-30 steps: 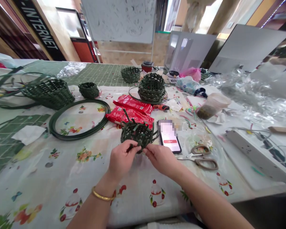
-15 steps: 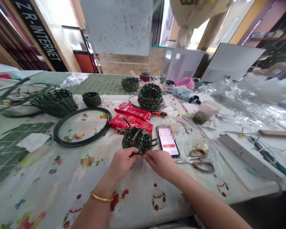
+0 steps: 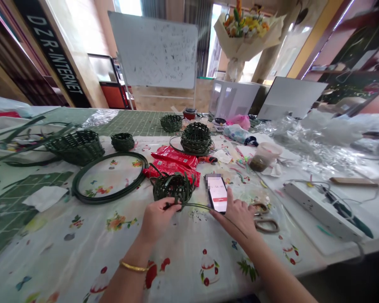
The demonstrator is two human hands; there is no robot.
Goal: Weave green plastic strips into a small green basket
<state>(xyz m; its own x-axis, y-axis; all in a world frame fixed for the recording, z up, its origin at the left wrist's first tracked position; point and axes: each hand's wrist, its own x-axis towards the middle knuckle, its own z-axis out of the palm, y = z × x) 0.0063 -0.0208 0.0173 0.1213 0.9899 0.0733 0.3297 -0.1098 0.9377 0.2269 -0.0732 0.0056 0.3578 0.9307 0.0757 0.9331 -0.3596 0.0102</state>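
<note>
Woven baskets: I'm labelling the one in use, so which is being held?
The basket in the left hand, in front of the red packets; the other baskets stand farther back, untouched.

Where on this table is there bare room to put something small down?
Free: the cloth on the near side of the coil, left of the left hand, and the stretch between the forearms. Crowded: around the right hand, beside the phone and scissors; behind the basket, where red packets lie.

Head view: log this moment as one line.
left hand: grip on woven basket | right hand: at phone | red packets: behind basket
</note>
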